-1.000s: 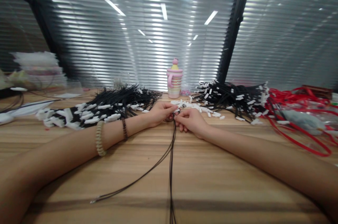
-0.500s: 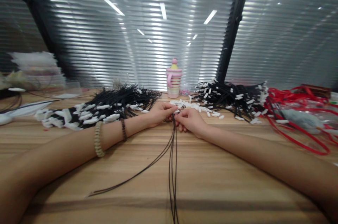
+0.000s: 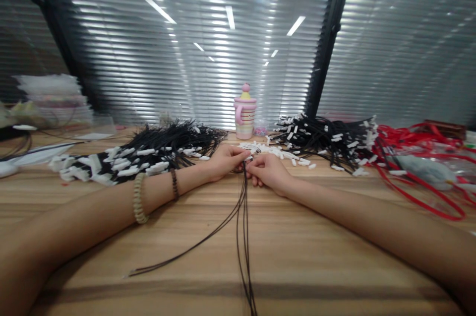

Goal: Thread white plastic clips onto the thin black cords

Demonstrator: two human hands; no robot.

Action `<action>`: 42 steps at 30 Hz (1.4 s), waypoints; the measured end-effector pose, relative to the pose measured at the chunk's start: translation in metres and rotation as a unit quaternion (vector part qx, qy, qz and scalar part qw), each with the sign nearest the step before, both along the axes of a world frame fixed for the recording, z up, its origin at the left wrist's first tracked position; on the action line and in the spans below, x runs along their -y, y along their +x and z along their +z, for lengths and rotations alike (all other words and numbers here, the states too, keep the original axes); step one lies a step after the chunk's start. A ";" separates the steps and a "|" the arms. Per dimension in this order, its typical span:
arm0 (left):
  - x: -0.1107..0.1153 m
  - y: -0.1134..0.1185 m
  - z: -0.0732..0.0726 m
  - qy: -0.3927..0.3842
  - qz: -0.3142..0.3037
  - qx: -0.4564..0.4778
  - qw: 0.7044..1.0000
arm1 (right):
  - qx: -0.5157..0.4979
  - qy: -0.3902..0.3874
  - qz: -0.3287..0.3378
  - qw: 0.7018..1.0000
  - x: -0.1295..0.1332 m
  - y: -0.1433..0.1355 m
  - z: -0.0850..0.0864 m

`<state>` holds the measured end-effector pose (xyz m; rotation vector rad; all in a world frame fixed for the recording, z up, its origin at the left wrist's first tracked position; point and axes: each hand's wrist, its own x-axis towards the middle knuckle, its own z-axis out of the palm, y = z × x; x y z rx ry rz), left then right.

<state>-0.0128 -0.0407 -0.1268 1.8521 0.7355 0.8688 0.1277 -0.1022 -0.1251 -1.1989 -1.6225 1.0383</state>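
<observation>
Thin black cords hang from between my two hands near the middle of the table and run toward the front edge, with some curving off to the left. My left hand pinches the cords at their upper end, thumb against fingers. Close beside it on the right, my right hand has its fingertips closed on the same cords. The exact spot where the fingertips meet is small and partly hidden. Just behind the hands lies a scatter of small white pieces.
Black cords with white tips are heaped at the left, and another such bundle lies at the right. A pink lidded cup stands behind the hands. Red straps lie far right, stacked plastic packs far left.
The lower ends of the hanging cords have shifted slightly to the right. Both hands remain closed on the cords in nearly the same place.
</observation>
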 end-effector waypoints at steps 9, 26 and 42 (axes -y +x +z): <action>0.000 -0.001 -0.002 0.059 0.035 -0.045 0.997 | 0.009 -0.013 -0.011 1.000 -0.005 -0.001 -0.002; -0.002 -0.002 -0.004 0.134 0.039 -0.103 0.985 | 0.071 0.002 -0.031 0.997 -0.010 -0.001 -0.006; -0.002 -0.003 0.001 -0.014 0.001 -0.021 1.000 | -0.056 -0.081 0.029 0.995 -0.001 0.014 0.025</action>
